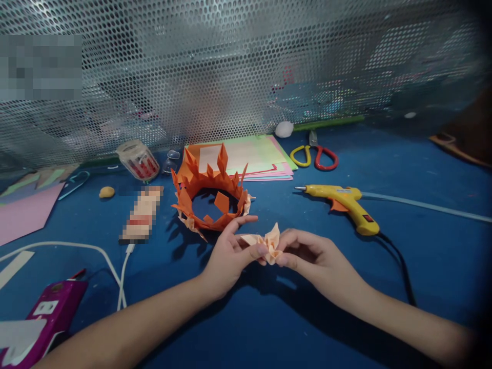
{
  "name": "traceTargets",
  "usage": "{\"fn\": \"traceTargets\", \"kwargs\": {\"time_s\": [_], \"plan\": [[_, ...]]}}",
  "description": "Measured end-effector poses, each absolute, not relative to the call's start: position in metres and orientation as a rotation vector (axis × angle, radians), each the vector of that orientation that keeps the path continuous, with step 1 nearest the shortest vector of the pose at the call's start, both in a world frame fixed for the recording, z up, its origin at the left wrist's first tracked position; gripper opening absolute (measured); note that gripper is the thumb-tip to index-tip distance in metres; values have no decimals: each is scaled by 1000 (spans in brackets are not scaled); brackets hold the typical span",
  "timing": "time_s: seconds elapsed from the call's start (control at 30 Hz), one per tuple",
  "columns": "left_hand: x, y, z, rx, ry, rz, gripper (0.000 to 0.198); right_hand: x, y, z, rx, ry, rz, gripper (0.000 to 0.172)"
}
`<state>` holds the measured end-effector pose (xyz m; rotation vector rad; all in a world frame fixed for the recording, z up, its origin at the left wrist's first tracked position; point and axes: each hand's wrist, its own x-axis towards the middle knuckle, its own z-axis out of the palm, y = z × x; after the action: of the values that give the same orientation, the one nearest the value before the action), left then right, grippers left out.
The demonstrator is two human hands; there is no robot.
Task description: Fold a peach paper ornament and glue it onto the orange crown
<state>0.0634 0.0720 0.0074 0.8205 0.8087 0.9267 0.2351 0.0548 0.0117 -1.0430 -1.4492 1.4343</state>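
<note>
Paper piece (269, 244): peach, folded.
Left hand (226, 260): pinches left tip.
Right hand (315, 259): pinches right side; light grip seems best.

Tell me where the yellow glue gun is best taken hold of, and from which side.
Probably by its handle, from above and the right. The glue gun lies on its side, the nozzle points left, and the handle slants toward the right hand, which pinches the folded paper piece.

The ring (209, 200) is matt orange paper, sharply creased. Just in front of it, the flower (270, 245) is matt peach paper. Right of the ring, the glue gun (346, 202) is glossy yellow plastic. Behind the ring, the screen (230, 66) is shiny perforated metal.
</note>
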Motion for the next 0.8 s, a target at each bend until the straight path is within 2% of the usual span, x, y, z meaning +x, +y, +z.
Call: {"fn": "traceTargets", "kwargs": {"time_s": [0.07, 0.23, 0.43, 0.57, 0.8], "plan": [[64, 72, 7, 793, 814, 943, 67, 236, 55, 12, -1034, -1466, 1367, 17], [64, 67, 4, 848, 887, 1070, 43, 237, 57, 11, -1101, -1492, 1219, 20], [64, 57, 9, 1122, 984, 1141, 15, 237, 56, 9, -1125, -1365, 1396, 20], [63, 54, 11, 1240, 1001, 1151, 9, 236, 54, 9, -1028, -1289, 1527, 12], [63, 55, 10, 1219, 1004, 1113, 6, 237, 57, 6, -966, -1303, 1502, 3]]}}
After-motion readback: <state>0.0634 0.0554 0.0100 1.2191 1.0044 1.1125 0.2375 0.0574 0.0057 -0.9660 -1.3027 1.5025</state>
